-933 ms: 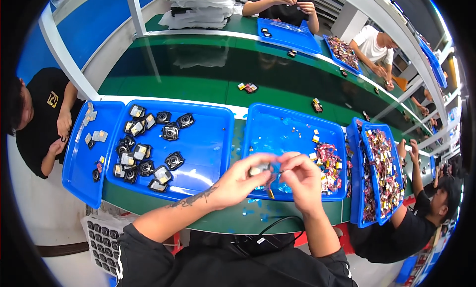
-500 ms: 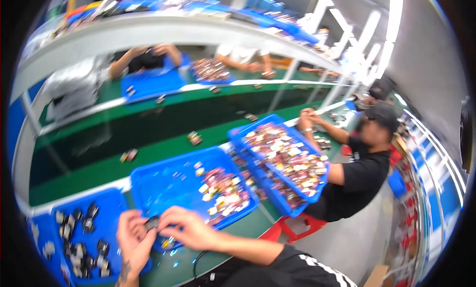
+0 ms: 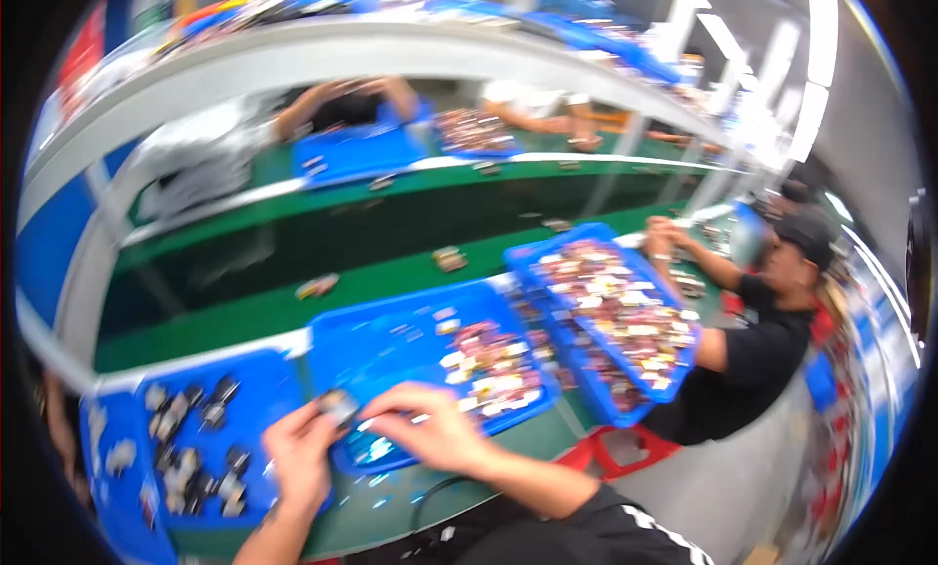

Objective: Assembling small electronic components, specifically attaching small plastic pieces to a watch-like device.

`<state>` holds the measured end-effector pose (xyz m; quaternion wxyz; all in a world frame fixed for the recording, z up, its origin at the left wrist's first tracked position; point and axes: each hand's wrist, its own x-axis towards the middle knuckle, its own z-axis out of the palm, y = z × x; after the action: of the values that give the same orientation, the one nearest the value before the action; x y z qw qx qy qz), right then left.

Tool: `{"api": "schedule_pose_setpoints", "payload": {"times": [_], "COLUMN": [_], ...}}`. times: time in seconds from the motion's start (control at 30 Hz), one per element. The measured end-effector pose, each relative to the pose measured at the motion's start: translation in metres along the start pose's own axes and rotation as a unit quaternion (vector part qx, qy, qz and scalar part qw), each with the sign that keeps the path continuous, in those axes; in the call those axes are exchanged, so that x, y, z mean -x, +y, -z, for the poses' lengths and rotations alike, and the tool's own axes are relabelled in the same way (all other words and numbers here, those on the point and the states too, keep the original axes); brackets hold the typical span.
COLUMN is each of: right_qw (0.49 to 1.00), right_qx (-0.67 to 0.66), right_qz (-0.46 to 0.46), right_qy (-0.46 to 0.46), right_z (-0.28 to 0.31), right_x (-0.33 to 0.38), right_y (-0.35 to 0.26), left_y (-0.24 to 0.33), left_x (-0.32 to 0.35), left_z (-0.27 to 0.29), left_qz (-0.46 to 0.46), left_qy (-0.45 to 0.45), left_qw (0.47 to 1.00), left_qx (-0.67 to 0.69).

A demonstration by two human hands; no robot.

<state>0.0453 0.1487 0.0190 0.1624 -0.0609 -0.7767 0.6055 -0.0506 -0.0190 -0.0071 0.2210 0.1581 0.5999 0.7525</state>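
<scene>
My left hand (image 3: 301, 460) pinches a small block-shaped part (image 3: 338, 407), dark with a pale silvery face, between thumb and fingers. My right hand (image 3: 435, 430) is just to the right of it, thumb and fingertips drawn together. Whatever they hold is too small and blurred to name. Both hands are over the near edge of a blue tray (image 3: 327, 335). On that tray's right side lies a heap of small pink, yellow and silvery parts (image 3: 493, 365). Another blue tray (image 3: 278, 370) at the left holds several black and pale parts (image 3: 179, 467).
Stacked blue trays (image 3: 547, 316) full of similar parts stand at the right, beside a seated co-worker in black (image 3: 752, 350). Beyond runs a green conveyor belt (image 3: 391, 277) with a few parts. Small shiny scraps (image 3: 379, 479) litter the near table. Across the belt, other people's hands work.
The view has swung, so the scene sits farther right. The part in my left hand now shows a paler face, and my right fingertips have come slightly away from it.
</scene>
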Motion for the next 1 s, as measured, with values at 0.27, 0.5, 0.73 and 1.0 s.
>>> {"api": "schedule_pose_setpoints", "payload": {"times": [0.27, 0.5, 0.73, 1.0], "right_qw": [0.984, 0.977, 0.983, 0.956], "right_qx": [0.162, 0.189, 0.170, 0.265], "right_qz": [0.030, 0.090, 0.044, 0.115], "right_qy": [0.068, 0.050, 0.047, 0.051], "right_z": [-0.016, -0.024, -0.022, -0.014], "right_x": [-0.004, -0.012, -0.012, -0.010], "right_y": [-0.028, -0.028, -0.030, -0.027], "left_y": [-0.011, -0.004, -0.008, -0.010], "left_x": [0.000, 0.000, 0.004, 0.006], "left_z": [-0.007, 0.001, -0.002, -0.001], "left_qz": [0.008, 0.003, 0.002, -0.008], "left_qy": [-0.104, -0.140, -0.117, -0.139], "left_qw": [0.987, 0.984, 0.987, 0.986], "left_qx": [0.123, 0.114, 0.108, 0.090]}}
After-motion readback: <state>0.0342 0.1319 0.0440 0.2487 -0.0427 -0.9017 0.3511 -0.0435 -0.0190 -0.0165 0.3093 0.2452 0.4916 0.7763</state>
